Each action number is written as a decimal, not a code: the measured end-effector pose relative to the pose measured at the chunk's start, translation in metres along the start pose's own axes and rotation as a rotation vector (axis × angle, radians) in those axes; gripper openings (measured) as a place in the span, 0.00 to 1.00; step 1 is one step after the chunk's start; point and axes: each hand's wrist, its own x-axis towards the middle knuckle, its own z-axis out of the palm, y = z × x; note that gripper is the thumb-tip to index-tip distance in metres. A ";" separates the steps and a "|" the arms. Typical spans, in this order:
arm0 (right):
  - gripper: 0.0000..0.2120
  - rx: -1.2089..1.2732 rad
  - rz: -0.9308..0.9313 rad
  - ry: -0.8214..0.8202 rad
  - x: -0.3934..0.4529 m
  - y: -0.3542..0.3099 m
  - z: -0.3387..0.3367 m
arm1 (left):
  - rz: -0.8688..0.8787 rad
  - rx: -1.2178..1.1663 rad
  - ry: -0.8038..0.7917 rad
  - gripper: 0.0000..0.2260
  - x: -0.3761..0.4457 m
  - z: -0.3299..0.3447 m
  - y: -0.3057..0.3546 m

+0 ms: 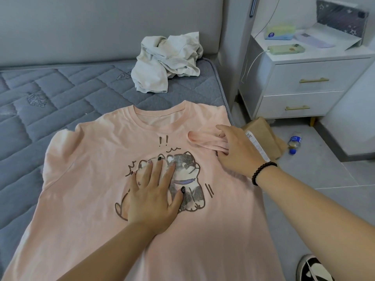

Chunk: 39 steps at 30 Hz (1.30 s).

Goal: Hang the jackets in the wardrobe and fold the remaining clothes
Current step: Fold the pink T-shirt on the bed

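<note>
A pink T-shirt [97, 151] with a cartoon dog print lies front up on the grey mattress [40, 102], neck toward the headboard. My left hand [154, 195] presses flat on the print with straight, spread fingers. My right hand [237, 151] rests on the shirt's right sleeve [203, 139], which is folded inward over the chest; its fingers curl over the bunched sleeve fabric. A crumpled off-white garment [168, 61] lies in a heap at the head of the mattress, apart from the shirt.
A white bedside cabinet [304, 82] with two drawers stands right of the bed, with a phone and tissues on top. A brown paper parcel [261, 134] and a plastic bottle [294, 145] lie on the tiled floor. A shoe [312, 268] shows at bottom right.
</note>
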 end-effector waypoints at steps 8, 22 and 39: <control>0.23 0.596 0.671 0.143 -0.015 0.011 -0.014 | -0.005 -0.013 -0.002 0.32 0.000 -0.001 0.000; 0.05 -0.007 -0.275 0.022 -0.079 -0.017 -0.011 | -0.018 -0.004 -0.010 0.32 0.001 -0.003 0.002; 0.24 -0.197 0.122 -0.085 -0.037 -0.119 0.081 | -0.108 -0.289 0.127 0.30 -0.001 -0.010 -0.001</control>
